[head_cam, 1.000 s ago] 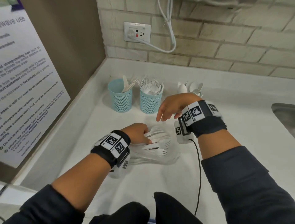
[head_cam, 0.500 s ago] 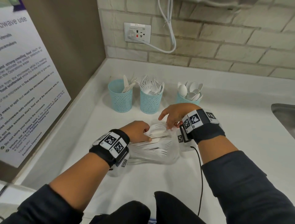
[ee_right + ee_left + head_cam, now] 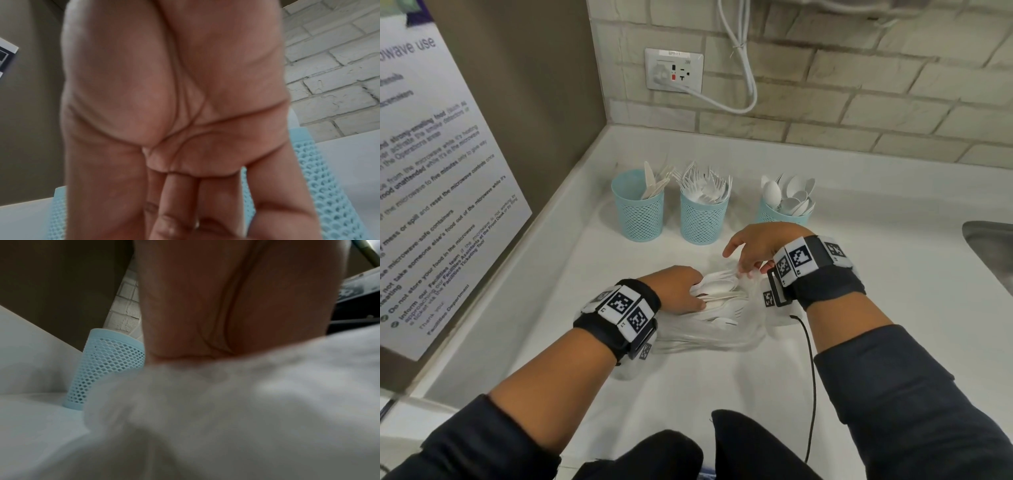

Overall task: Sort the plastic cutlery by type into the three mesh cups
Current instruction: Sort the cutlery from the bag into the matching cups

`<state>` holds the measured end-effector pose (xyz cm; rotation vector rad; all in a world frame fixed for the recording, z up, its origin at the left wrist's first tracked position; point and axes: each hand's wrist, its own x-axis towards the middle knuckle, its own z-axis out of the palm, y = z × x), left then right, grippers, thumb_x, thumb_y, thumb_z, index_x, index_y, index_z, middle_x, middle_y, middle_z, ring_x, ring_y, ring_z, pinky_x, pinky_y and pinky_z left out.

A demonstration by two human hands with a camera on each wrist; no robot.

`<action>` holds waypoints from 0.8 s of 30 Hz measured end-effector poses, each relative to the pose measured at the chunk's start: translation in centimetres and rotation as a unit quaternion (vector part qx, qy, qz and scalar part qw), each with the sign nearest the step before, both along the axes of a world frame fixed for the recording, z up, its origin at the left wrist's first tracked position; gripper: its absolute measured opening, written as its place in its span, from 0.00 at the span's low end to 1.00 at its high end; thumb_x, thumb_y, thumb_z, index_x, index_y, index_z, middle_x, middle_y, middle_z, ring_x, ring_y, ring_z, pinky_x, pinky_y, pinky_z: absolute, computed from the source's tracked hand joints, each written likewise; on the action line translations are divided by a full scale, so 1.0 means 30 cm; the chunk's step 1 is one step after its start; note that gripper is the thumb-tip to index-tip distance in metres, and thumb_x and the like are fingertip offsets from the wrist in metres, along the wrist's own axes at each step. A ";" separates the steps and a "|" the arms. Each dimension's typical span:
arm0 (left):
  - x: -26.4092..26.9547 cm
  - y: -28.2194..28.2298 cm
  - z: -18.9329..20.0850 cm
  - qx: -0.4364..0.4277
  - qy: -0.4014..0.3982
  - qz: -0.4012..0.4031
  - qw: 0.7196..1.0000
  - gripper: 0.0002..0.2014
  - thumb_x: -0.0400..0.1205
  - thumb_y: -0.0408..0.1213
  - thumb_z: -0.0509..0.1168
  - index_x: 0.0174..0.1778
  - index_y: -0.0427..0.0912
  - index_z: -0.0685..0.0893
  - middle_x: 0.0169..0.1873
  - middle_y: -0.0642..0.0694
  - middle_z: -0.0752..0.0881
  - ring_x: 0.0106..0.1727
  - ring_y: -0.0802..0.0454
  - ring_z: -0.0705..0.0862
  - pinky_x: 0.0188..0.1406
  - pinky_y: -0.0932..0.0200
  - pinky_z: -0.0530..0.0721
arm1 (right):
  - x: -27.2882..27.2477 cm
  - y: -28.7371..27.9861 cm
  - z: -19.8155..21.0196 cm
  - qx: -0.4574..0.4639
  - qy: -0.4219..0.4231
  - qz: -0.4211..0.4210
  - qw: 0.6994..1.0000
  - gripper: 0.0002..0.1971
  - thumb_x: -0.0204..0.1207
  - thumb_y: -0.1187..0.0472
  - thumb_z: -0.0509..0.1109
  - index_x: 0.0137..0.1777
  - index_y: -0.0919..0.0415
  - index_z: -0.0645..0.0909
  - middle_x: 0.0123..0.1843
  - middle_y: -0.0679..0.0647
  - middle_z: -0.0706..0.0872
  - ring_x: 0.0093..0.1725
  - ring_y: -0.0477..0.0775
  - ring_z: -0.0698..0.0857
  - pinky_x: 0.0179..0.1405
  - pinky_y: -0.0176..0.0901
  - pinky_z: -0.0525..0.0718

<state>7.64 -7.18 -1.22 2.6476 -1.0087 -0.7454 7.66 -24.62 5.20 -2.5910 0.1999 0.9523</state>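
Three light-blue mesh cups stand in a row at the back: the left cup [image 3: 637, 212] holds knives, the middle cup [image 3: 703, 219] forks, the right cup [image 3: 780, 214] spoons. Mixed white cutlery [image 3: 722, 308] lies on a clear plastic bag [image 3: 705, 337] in front of them. My left hand [image 3: 681, 291] grips that bundle at its left end. My right hand [image 3: 746, 260] reaches down to the bundle's right end and pinches the tip of the top white piece [image 3: 720, 274]; its type is unclear. The wrist views are mostly palm: left hand [image 3: 226, 305], right hand [image 3: 174, 211].
The white counter [image 3: 893, 274] meets a brick wall behind and a brown panel with a notice [image 3: 431, 171] at left. A steel sink [image 3: 993, 253] starts at the right edge. A black cable [image 3: 812, 370] trails from my right wrist.
My right hand has dropped from in front of the cups to the bundle's right end and closed its fingers on a piece, uncovering the spoon cup. My left hand has stayed on the bundle.
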 end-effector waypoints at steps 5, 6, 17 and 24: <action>-0.004 -0.008 0.001 0.007 -0.010 -0.015 1.000 0.12 0.81 0.44 0.63 0.47 0.37 0.79 0.47 0.42 0.79 0.48 0.45 0.78 0.44 0.59 0.71 | -0.001 -0.001 -0.001 -0.006 -0.002 -0.001 1.000 0.26 0.75 0.67 0.70 0.72 0.53 0.73 0.58 0.64 0.87 0.47 0.53 0.81 0.55 0.42 0.81; -0.005 -0.010 -0.001 -0.003 -0.017 -0.015 1.000 0.11 0.80 0.44 0.64 0.44 0.38 0.78 0.44 0.43 0.79 0.46 0.46 0.77 0.43 0.60 0.70 | -0.002 -0.001 0.000 -0.008 -0.001 0.003 1.000 0.26 0.75 0.67 0.70 0.72 0.53 0.73 0.59 0.64 0.87 0.47 0.53 0.81 0.54 0.42 0.82; 0.014 0.020 0.024 -0.059 0.075 0.003 0.995 0.11 0.80 0.45 0.66 0.40 0.40 0.78 0.37 0.48 0.79 0.42 0.50 0.77 0.44 0.57 0.73 | -0.016 -0.025 0.000 -0.010 0.000 -0.004 1.000 0.25 0.75 0.66 0.71 0.72 0.54 0.74 0.57 0.63 0.87 0.51 0.54 0.83 0.60 0.44 0.81; 0.028 0.038 0.073 -0.174 0.178 0.033 0.968 0.06 0.83 0.39 0.62 0.44 0.46 0.83 0.41 0.51 0.89 0.41 0.60 0.85 0.53 0.65 0.80 | -0.001 -0.033 0.004 0.073 -0.050 -0.009 0.996 0.21 0.76 0.69 0.66 0.67 0.50 0.77 0.55 0.50 0.84 0.55 0.52 0.83 0.54 0.43 0.83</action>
